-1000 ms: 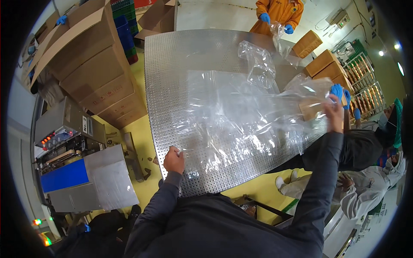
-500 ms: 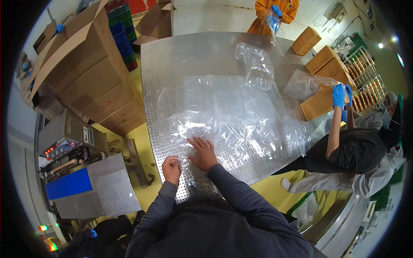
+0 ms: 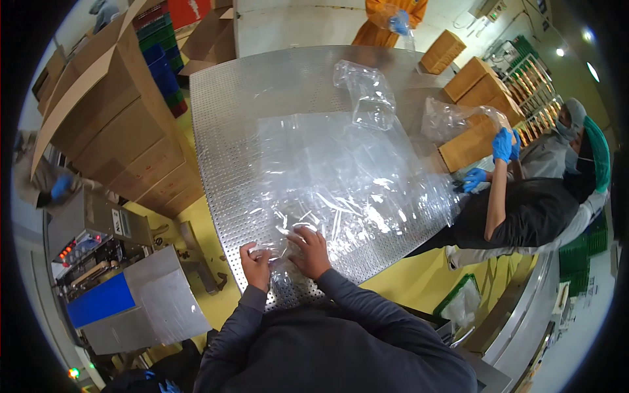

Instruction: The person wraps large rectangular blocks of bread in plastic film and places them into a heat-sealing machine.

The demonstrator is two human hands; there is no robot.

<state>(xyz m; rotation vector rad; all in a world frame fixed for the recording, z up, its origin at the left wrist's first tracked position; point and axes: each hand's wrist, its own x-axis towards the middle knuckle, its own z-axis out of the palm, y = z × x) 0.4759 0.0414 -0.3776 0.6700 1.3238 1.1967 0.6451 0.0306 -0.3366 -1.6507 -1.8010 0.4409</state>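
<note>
1. Evidently, clear plastic sheeting (image 3: pixel 327 157) lies flat across the middle of the desk (image 3: pixel 226 98), its near end reaching toward the near left corner, probably so that this end stays within reach.
2. The left hand (image 3: pixel 255 267) is at that corner with its fingers curled; glare on the film makes it hard to tell whether they pinch it.
3. The right hand (image 3: pixel 310 252) sits just beside, fingers loosely spread and bent over the sheeting's near end, perhaps to steady slippery film.
4. A crumpled clear bag (image 3: pixel 372 95) lies nearer the far edge, overlapping the sheeting.
5. By the right edge, a co-worker's gloved hand (image 3: pixel 502 145) is at one end of a brown block (image 3: pixel 466 148), seemingly to keep it in place; stacked brown blocks (image 3: pixel 478 84) stand beyond it, toward the far right corner.
</note>
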